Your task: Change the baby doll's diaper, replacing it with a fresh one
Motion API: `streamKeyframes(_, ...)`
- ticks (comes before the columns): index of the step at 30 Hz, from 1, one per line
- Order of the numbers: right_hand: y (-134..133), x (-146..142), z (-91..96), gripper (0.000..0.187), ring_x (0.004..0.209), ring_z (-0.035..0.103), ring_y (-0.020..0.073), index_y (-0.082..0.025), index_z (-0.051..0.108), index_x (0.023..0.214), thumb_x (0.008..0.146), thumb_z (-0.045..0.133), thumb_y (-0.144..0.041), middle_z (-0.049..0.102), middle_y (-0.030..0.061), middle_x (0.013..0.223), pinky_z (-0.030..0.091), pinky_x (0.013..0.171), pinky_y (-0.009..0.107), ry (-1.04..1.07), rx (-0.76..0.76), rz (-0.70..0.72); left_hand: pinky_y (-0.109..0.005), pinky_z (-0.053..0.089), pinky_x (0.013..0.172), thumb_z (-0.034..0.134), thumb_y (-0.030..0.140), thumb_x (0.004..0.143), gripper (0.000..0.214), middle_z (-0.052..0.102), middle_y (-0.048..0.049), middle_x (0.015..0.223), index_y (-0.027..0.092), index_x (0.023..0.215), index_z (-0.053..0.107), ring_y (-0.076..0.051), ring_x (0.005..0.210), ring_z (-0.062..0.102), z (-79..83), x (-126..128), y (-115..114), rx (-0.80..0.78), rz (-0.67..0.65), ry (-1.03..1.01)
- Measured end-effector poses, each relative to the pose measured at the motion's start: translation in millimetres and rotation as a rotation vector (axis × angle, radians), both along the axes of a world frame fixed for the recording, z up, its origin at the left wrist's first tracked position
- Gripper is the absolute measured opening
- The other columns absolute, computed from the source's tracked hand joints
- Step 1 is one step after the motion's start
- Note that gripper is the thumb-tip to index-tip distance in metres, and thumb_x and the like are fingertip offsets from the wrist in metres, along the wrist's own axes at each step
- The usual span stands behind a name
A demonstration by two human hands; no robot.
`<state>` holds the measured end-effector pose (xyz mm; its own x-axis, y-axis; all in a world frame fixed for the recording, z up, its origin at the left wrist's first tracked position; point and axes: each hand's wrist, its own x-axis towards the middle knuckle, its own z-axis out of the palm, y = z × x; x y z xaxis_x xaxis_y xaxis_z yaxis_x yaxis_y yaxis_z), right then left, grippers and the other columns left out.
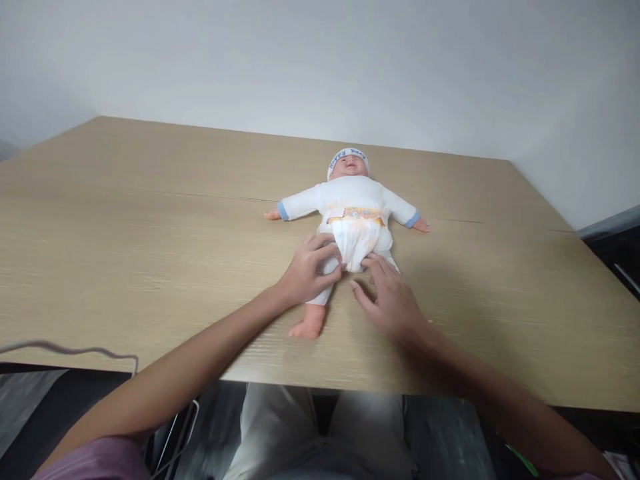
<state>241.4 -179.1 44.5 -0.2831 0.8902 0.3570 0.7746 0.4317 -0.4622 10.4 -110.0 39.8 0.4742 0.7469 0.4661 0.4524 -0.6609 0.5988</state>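
A baby doll [350, 190] lies on its back on the table, head away from me, arms spread out. It wears white clothes with blue cuffs and a white cap with blue lettering. A white diaper [354, 241] with an orange patterned waistband wraps its hips over the clothing. My left hand [311, 268] is at the diaper's left leg edge, its thumb and fingers closed on the edge. Fingertips of my right hand [393, 297] touch the right leg edge, with the thumb held apart. One bare foot shows; the doll's other lower leg is hidden behind my right hand.
The wooden table [150, 253] extends widely on both sides, with a pale wall [310, 60] behind it. A cable [70, 349] runs along the front left edge. Dark objects stand beyond the right edge.
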Motion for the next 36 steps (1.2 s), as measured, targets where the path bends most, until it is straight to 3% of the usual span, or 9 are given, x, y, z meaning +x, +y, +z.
streamKeyframes(4, 1, 1, 1.8, 0.025, 0.121, 0.072, 0.0371, -0.022, 0.060, 0.130, 0.107, 0.062, -0.032, 0.074, 0.0173, 0.134, 0.058, 0.103, 0.054, 0.029, -0.021, 0.011, -0.047, 0.050, 0.105, 0.069, 0.030, 0.100, 0.008, 0.070, -0.0100, 0.131, 0.023, 0.098, 0.071, -0.029, 0.114, 0.061, -1.0, 1, -2, 0.015, 0.025, -0.005)
streamKeyframes(7, 2, 3, 3.4, 0.022, 0.104, 0.074, 0.0334, -0.021, 0.061, 0.124, 0.106, 0.064, -0.034, 0.076, 0.0141, 0.116, 0.058, 0.094, 0.048, 0.042, -0.054, -0.011, -0.046, 0.050, 0.105, 0.069, 0.030, 0.101, 0.008, 0.069, -0.0099, 0.131, 0.023, 0.098, 0.071, -0.028, 0.114, 0.061, -1.1, 0, -2, 0.015, 0.012, -0.013)
streamKeyframes(13, 6, 3, 6.0, 0.015, 0.079, 0.067, 0.0255, -0.024, 0.061, 0.112, 0.104, 0.066, -0.037, 0.071, 0.0043, 0.088, 0.051, 0.078, 0.039, 0.083, -0.096, -0.083, -0.045, 0.049, 0.103, 0.069, 0.033, 0.100, 0.011, 0.071, -0.0092, 0.127, 0.024, 0.095, 0.070, -0.028, 0.113, 0.062, 1.9, -2, 2, -0.014, -0.010, 0.029)
streamKeyframes(19, 7, 2, 8.2, 0.013, 0.073, 0.063, 0.0219, -0.024, 0.060, 0.107, 0.103, 0.067, -0.035, 0.070, 0.0029, 0.088, 0.045, 0.074, 0.036, 0.115, -0.103, -0.076, -0.044, 0.044, 0.101, 0.066, 0.028, 0.103, 0.009, 0.078, -0.0061, 0.119, 0.022, 0.095, 0.067, -0.026, 0.107, 0.063, 9.8, -2, 1, -0.016, -0.063, 0.043)
streamKeyframes(27, 6, 1, 8.0, 0.015, 0.071, 0.060, 0.0195, -0.022, 0.062, 0.109, 0.102, 0.068, -0.035, 0.068, 0.0019, 0.087, 0.043, 0.074, 0.035, 0.134, -0.101, -0.071, -0.039, 0.043, 0.092, 0.072, 0.029, 0.099, 0.012, 0.072, -0.0023, 0.096, 0.023, 0.097, 0.063, -0.024, 0.098, 0.058, 7.8, -2, 3, -0.069, -0.060, -0.045)
streamKeyframes(31, 5, 5, 11.1, 0.018, 0.069, 0.061, 0.0193, -0.023, 0.065, 0.113, 0.101, 0.070, -0.037, 0.067, 0.0007, 0.084, 0.044, 0.071, 0.034, 0.211, -0.149, -0.115, -0.036, 0.043, 0.082, 0.081, 0.037, 0.094, 0.026, 0.064, -0.0027, 0.094, 0.023, 0.100, 0.061, -0.023, 0.093, 0.054, 5.9, -3, 4, -0.178, 0.000, -0.125)
streamKeyframes(36, 12, 15, 17.9, 0.017, 0.083, 0.069, 0.0228, -0.025, 0.064, 0.110, 0.100, 0.071, -0.037, 0.081, 0.0052, 0.107, 0.048, 0.085, 0.040, 0.273, -0.068, -0.184, -0.033, 0.040, 0.073, 0.085, 0.039, 0.091, 0.040, 0.052, 0.0017, 0.088, 0.024, 0.095, 0.048, -0.016, 0.079, 0.046, 8.6, 1, 3, -0.394, 0.055, -0.296)
